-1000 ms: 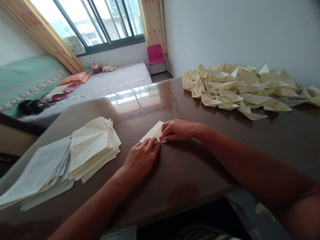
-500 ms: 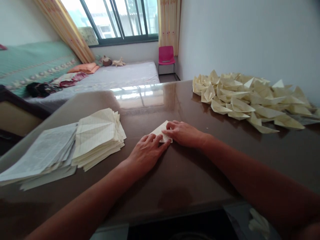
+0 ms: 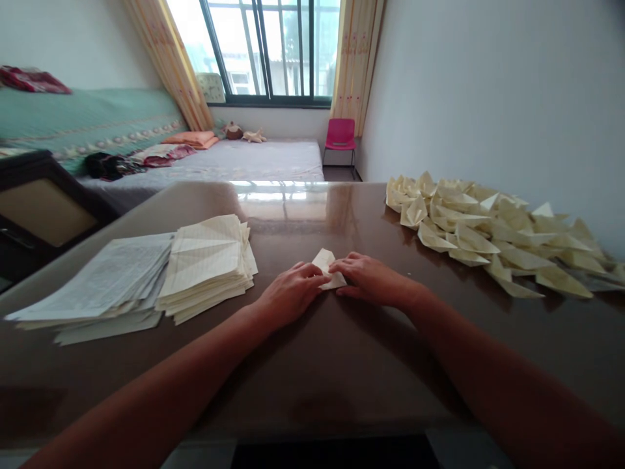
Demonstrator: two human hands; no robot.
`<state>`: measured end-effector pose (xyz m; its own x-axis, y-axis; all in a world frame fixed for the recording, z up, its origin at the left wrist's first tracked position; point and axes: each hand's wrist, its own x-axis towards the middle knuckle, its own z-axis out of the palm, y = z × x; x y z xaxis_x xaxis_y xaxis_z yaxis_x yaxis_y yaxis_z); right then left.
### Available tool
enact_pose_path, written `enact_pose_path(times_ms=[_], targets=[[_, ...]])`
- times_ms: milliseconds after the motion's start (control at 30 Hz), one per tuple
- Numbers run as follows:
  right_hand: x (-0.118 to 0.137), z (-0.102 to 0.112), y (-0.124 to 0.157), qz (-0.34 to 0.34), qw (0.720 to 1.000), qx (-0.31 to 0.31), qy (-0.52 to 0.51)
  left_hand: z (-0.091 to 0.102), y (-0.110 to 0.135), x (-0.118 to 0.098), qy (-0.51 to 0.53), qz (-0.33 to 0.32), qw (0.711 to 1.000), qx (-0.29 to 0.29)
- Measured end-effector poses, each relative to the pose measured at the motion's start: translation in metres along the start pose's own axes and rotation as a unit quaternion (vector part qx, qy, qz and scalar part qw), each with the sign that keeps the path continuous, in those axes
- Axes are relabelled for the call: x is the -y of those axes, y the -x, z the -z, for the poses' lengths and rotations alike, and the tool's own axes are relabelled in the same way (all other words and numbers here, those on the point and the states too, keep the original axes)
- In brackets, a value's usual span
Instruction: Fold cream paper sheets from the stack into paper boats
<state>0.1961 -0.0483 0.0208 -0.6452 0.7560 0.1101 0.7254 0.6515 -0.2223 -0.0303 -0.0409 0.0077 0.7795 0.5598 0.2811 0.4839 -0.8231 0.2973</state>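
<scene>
A small cream sheet of folded paper (image 3: 324,259) lies on the brown table, between my two hands. My left hand (image 3: 294,286) grips its left side, the fingers bent over the edge and the thumb low near the table. At the right side, my right hand (image 3: 364,277) has its fingertips on the paper and its thumb tucked close to the lower corner. Fingers cover both sides of the sheet, so only its upper point and a middle strip show.
To the left stand a stack of cream lined paper (image 3: 208,251) and a stack of greyish printed sheets (image 3: 107,273). Many folded paper boats (image 3: 478,221) are heaped at the right by the wall. Beyond the glossy table (image 3: 312,365) are a bed (image 3: 273,156) and a pink chair (image 3: 340,135).
My view has tilted up and shifted. Both hands have changed their hold on the paper: the left now grips its left edge, the right its right side, and the paper is turned more upright.
</scene>
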Motion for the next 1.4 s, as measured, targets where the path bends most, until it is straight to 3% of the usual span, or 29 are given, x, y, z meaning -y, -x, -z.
enact_pose_path(times_ms=[100, 200, 267, 400, 533, 700, 900, 1200, 1400], targets=[[-0.005, -0.001, -0.001, 0.035, 0.999, -0.006, -0.006, 0.002, -0.002, 0.004, 0.069, 0.008, 0.996, -0.064], [-0.012, -0.004, -0.003, 0.061, 0.998, -0.021, -0.022, 0.002, -0.005, 0.017, 0.022, 0.022, 0.992, -0.122], [-0.012, -0.007, -0.006, 0.068, 0.997, -0.030, -0.034, 0.000, -0.006, 0.028, -0.008, 0.003, 0.995, -0.096], [-0.006, -0.009, -0.009, 0.021, 0.997, -0.074, -0.023, -0.005, -0.004, 0.042, -0.019, -0.029, 0.999, 0.010], [0.000, -0.009, -0.009, -0.033, 0.996, -0.078, -0.004, -0.003, -0.005, 0.047, -0.059, -0.012, 0.998, 0.013], [0.000, -0.011, -0.006, -0.014, 0.998, -0.052, -0.034, 0.005, -0.009, 0.045, -0.063, -0.031, 0.997, 0.043], [-0.002, -0.006, -0.005, -0.022, 0.995, -0.057, -0.080, 0.020, 0.003, 0.028, -0.076, 0.026, 0.995, 0.053], [-0.003, 0.007, 0.004, 0.079, 0.996, 0.029, -0.039, 0.023, 0.007, 0.014, -0.077, 0.014, 0.990, 0.116], [0.000, 0.004, 0.002, 0.095, 0.995, 0.020, -0.022, 0.028, 0.006, 0.007, -0.106, -0.047, 0.986, 0.116]])
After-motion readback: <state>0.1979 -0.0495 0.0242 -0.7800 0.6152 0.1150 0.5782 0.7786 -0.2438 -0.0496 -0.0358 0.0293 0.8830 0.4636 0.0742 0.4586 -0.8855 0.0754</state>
